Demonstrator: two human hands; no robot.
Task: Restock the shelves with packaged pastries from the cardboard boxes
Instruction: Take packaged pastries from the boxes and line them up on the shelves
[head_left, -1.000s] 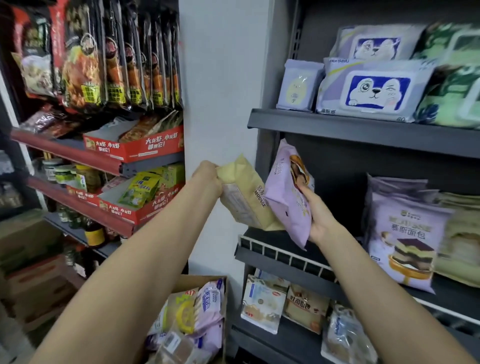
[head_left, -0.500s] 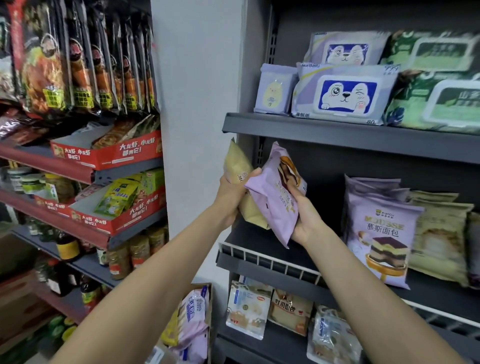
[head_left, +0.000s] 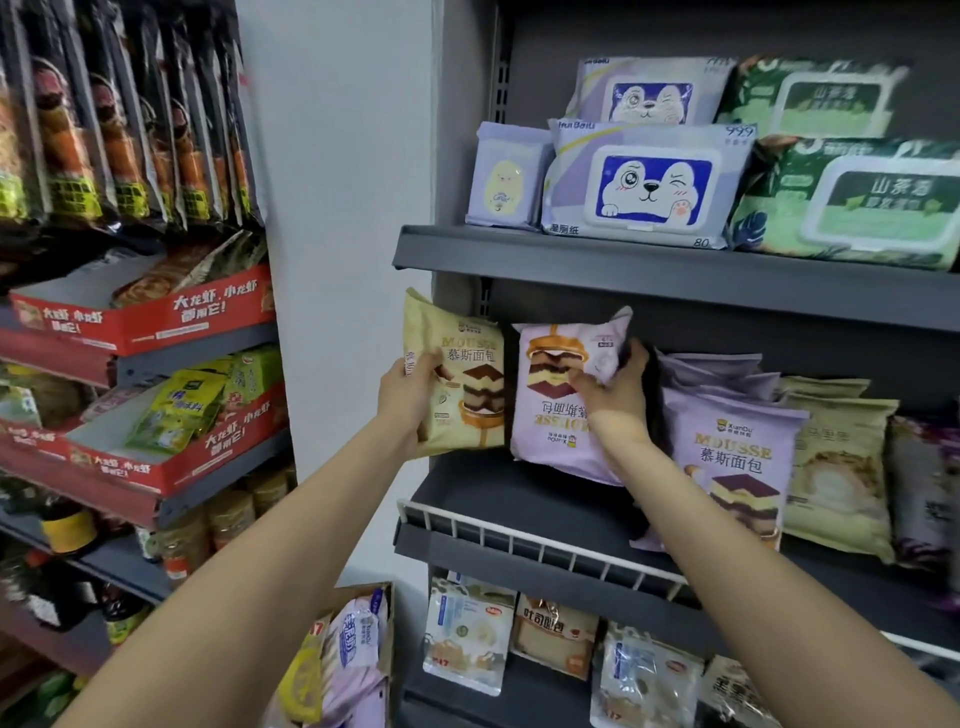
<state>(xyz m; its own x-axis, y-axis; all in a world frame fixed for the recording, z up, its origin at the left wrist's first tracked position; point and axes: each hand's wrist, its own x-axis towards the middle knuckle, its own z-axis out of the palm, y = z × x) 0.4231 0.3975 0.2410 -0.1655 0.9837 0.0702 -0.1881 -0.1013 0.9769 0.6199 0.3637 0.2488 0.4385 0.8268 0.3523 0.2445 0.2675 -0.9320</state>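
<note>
Hands each grip a pastry pack: left (head_left: 410, 395) yellow (head_left: 457, 374), right (head_left: 618, 395) purple (head_left: 561, 415), at shelf (head_left: 519, 499)

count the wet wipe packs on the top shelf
5 in view: a small lilac pack, a big cartoon-dog pack with another stacked behind it, and two green packs at right. More may sit behind or beyond the frame edge.

Even indoor light, soft shadow under the shelf lips, wide-angle bowing toward 3 and 9 o'clock, blur on packs at 9 o'clock, mild overall softness.
</note>
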